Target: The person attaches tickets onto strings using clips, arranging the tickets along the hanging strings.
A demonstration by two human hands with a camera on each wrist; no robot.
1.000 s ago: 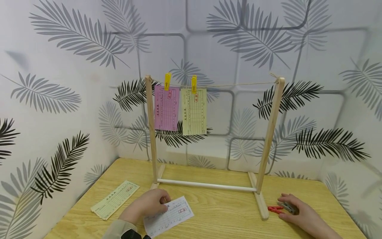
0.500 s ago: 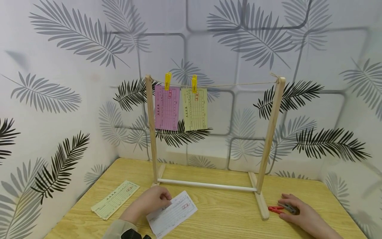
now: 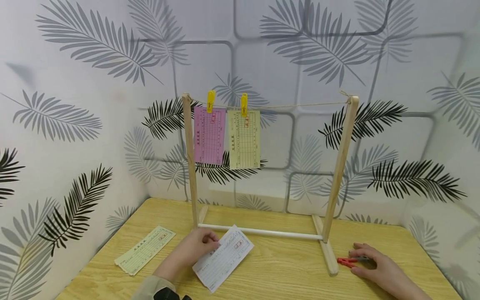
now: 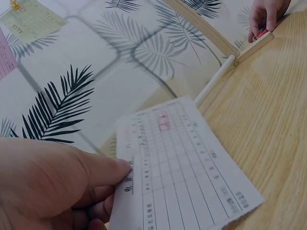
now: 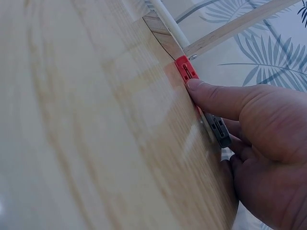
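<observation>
Two slips hang from the string (image 3: 300, 106): pink slip (image 3: 209, 135), yellow slip (image 3: 244, 139). Two yellow pegs (image 3: 211, 101) (image 3: 244, 104). White slip (image 3: 223, 263) and green slip (image 3: 144, 250) below. Red peg (image 3: 346, 261), grey peg (image 5: 218, 130).

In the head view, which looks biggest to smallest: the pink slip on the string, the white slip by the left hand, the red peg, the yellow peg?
1. White slip, nearer the camera, so unsure against pink.
2. Pink slip.
3. Red peg and yellow peg look alike.
</observation>
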